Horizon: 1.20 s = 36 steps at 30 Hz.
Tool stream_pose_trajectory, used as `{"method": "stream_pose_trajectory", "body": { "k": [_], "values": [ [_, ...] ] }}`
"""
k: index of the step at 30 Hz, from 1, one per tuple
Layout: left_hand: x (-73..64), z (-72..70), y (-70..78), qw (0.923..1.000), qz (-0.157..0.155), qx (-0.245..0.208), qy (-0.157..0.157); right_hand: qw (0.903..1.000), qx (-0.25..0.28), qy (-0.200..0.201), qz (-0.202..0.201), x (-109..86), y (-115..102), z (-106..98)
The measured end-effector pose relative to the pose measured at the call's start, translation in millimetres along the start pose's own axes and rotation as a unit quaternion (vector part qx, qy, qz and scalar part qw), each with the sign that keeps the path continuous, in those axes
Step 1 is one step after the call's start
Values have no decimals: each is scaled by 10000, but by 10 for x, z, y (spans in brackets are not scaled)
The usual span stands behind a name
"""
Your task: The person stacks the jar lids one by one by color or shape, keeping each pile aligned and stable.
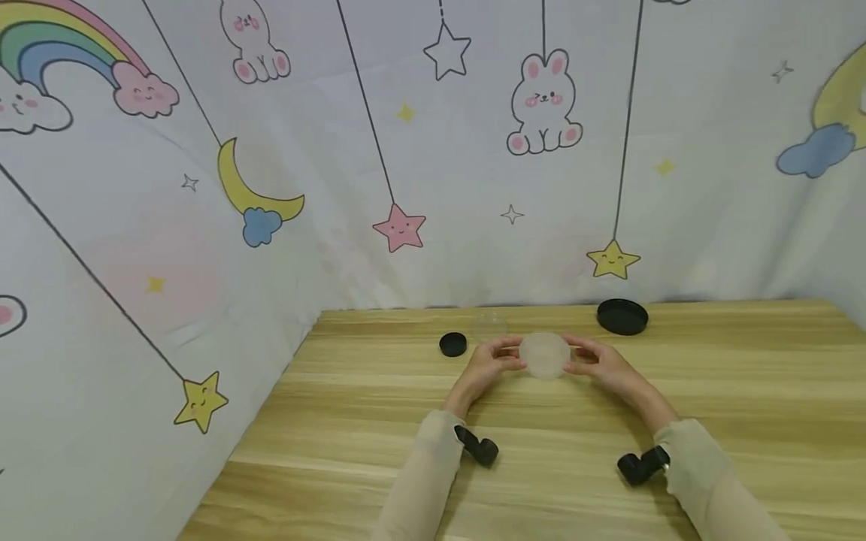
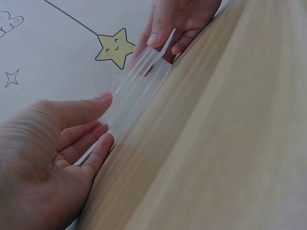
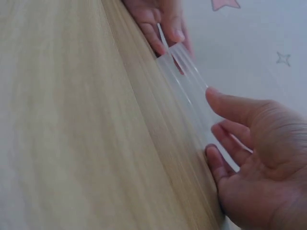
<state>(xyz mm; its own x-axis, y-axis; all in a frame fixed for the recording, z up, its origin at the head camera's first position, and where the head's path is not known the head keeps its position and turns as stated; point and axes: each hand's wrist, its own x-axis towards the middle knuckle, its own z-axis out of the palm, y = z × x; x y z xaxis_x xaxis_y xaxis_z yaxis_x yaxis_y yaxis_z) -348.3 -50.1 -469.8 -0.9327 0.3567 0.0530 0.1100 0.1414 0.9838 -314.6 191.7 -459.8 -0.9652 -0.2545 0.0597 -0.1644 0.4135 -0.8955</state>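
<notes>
Between my two hands is a shallow round container of frosted translucent plastic, seen from above in the head view. My left hand holds its left side, with the thumb at the upper edge and fingertips lower down. On the opposite side my right hand grips it the same way. Both wrist views show the container's side wall with ridged bands, low over the wooden table. A thin pale edge stands out near the far hand in each wrist view.
Just left of the hands lies a small black round lid. Behind them is a clear round plastic piece, partly hidden by the left hand. A larger black round lid lies at the back right, by the patterned cloth wall.
</notes>
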Motion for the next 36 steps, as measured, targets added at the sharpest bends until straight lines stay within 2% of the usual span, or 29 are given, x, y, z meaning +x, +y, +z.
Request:
{"method": "stream_pose_trajectory", "body": {
  "k": [8, 18, 27, 33, 36],
  "values": [
    [-37, 35, -57, 9997, -96, 169, -146, 9999, -105, -68, 113, -75, 46, 35],
    [-60, 17, -33, 9993, 46, 380, -23, 9998, -162, -103, 113, -43, 43, 67],
    [-41, 44, -54, 9995, -35, 321, 10, 9995, -268, -115, 151, -39, 62, 39],
    [-8, 17, 3, 9997, 40, 215, 57, 9997, -116, -110, 157, 6, 21, -7],
    [1, -2, 29, 9999, -41, 63, 86, 9995, -62, -86, 287, 38, -4, -20]
  ]
}}
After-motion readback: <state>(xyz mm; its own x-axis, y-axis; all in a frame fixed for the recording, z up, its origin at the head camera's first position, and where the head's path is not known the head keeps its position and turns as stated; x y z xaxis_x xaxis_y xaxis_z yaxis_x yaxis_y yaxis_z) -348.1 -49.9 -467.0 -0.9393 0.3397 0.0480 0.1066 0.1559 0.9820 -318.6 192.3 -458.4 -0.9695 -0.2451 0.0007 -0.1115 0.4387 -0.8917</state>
